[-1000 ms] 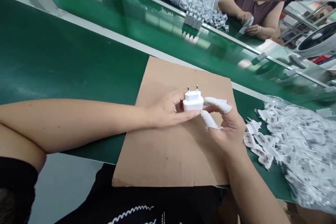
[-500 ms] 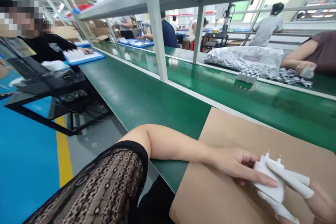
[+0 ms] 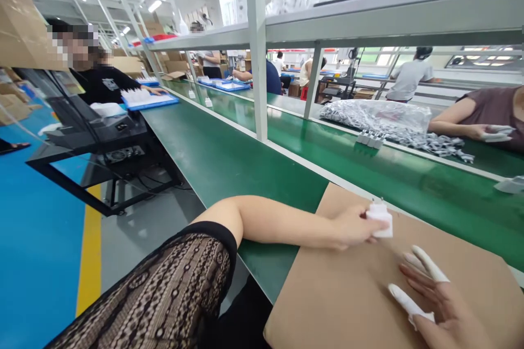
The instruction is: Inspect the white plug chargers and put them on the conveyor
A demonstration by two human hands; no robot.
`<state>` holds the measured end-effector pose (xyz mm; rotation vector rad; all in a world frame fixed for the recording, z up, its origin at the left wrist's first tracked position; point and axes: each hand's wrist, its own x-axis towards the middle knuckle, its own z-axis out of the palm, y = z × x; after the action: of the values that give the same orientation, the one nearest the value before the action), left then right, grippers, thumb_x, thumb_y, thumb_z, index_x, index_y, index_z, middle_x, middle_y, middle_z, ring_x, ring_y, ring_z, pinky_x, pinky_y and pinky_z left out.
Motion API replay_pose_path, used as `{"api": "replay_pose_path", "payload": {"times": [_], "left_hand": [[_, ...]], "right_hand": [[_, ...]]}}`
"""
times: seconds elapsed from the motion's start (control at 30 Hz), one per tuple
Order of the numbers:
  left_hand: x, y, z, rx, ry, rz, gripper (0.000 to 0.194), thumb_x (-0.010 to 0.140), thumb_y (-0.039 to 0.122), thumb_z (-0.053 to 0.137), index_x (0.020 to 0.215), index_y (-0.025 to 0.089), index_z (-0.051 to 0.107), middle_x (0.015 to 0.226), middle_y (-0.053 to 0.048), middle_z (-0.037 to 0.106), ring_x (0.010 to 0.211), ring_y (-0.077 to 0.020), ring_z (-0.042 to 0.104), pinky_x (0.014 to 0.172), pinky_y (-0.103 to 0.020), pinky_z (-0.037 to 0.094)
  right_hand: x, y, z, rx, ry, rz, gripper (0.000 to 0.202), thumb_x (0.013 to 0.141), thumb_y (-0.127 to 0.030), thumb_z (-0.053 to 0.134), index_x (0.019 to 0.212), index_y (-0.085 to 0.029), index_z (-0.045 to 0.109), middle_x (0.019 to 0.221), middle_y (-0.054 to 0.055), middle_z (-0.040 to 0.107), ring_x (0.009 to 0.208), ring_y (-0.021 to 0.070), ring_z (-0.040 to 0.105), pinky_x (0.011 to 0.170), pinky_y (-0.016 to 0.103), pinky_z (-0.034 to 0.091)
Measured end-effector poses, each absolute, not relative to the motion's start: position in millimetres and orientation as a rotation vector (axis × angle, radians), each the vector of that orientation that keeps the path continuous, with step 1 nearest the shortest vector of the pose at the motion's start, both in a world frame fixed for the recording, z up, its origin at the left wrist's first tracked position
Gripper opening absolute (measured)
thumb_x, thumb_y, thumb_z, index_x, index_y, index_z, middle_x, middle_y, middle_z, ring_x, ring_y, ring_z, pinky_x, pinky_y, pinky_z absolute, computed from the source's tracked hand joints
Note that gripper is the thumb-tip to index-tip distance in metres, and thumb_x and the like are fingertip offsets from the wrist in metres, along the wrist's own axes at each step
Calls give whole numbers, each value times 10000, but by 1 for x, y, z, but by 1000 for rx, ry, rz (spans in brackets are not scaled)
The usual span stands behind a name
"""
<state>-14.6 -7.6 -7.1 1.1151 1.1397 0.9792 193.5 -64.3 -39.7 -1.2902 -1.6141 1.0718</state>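
Note:
My left hand (image 3: 355, 228) pinches a white two-pin plug charger (image 3: 380, 220) between thumb and fingers, its pins pointing up and away from me. The charger is held above the far part of a brown cardboard sheet (image 3: 347, 289). Nearer to me on the right, my right hand (image 3: 436, 297) is open over the cardboard, thumb and fingers apart, holding nothing. White finger covers wrap its thumb and at least one finger. The right hand is apart from the charger.
A green conveyor belt (image 3: 213, 152) runs off to the left, with a grey post (image 3: 258, 65) beside it. Across it, several chargers (image 3: 369, 139) stand near a plastic bag (image 3: 376, 114) of small white-grey parts. A co-worker sits far right; another is at a blue tray (image 3: 155, 102).
My right hand has let go of the charger and opened. My left hand has carried the charger up and left, away from it. The view has tilted up slightly.

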Motion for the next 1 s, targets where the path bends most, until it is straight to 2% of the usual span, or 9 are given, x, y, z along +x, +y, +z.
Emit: {"api": "replay_pose_path", "payload": {"times": [0.07, 0.27, 0.37, 0.57, 0.7, 0.77, 0.87, 0.93, 1.0], "left_hand": [[-25, 16, 7, 1211, 1317, 999, 401, 927, 373, 686, 1259, 149, 658, 1199, -123, 718, 957, -209, 709, 857, -341, 596], [-87, 99, 42, 1341, 1860, 1062, 312, 923, 341, 724, 1176, 158, 717, 1337, -148, 663, 1311, -315, 556, 1138, -444, 438], [-113, 124, 49, 1302, 2087, 991, 345, 988, 390, 658, 1243, 156, 664, 1379, -129, 616, 1332, -302, 545, 1148, -565, 425], [-132, 133, 53, 1195, 2280, 947, 370, 981, 373, 671, 1286, 166, 635, 1419, -121, 576, 1340, -312, 527, 1147, -580, 420], [-113, 111, 62, 1179, 2294, 1121, 589, 882, 274, 751, 1405, 155, 507, 1606, -184, 342, 1536, -384, 256, 1244, -568, 233], [-89, 90, 71, 1306, 2165, 1216, 634, 868, 215, 743, 1435, 165, 466, 1648, -195, 265, 1582, -354, 161, 1271, -496, 186], [-42, 38, 97, 1602, 1721, 1245, 448, 924, 247, 696, 1351, 209, 568, 1517, -119, 509, 1471, -251, 409, 1214, -376, 340], [-15, -5, 122, 1738, 1289, 1202, 258, 942, 338, 689, 1179, 237, 677, 1294, -49, 685, 1203, -204, 627, 1052, -321, 491], [0, -43, 146, 1642, 597, 1209, 258, 924, 436, 715, 946, 180, 733, 1065, -82, 744, 1039, -242, 681, 963, -370, 536]], "right_hand": [[197, -60, -42, -1333, -1602, 1134, 958, 637, -583, 773, 1514, -316, 497, 1507, 140, 586, 1341, 461, 591, 1049, 611, 584], [197, -51, -49, -1349, -1592, 1131, 806, 620, -501, 797, 1368, -271, 604, 1473, 147, 616, 1359, 419, 587, 1160, 590, 485], [192, -52, -47, -1301, -1643, 1115, 750, 675, -411, 786, 1382, -248, 594, 1456, 144, 624, 1369, 382, 583, 1181, 570, 468], [182, -59, -43, -1306, -1659, 987, 645, 813, -402, 712, 1430, -270, 575, 1395, 114, 661, 1316, 320, 631, 1138, 529, 514], [180, -60, -36, -1291, -1702, 972, 610, 841, -406, 716, 1421, -273, 581, 1373, 116, 668, 1304, 308, 640, 1119, 526, 528], [178, -61, -31, -1289, -1710, 974, 604, 847, -408, 716, 1417, -261, 581, 1363, 126, 666, 1287, 309, 645, 1113, 545, 525], [174, -63, -25, -1269, -1690, 980, 586, 852, -376, 706, 1411, -250, 583, 1345, 124, 664, 1254, 298, 654, 1112, 552, 517], [172, -66, -21, -1247, -1652, 995, 570, 847, -334, 701, 1398, -237, 587, 1345, 126, 655, 1207, 282, 670, 1093, 536, 532], [171, -67, -17, -1234, -1654, 1011, 591, 847, -281, 705, 1419, -228, 568, 1348, 130, 649, 1192, 271, 671, 1078, 513, 542]]}}
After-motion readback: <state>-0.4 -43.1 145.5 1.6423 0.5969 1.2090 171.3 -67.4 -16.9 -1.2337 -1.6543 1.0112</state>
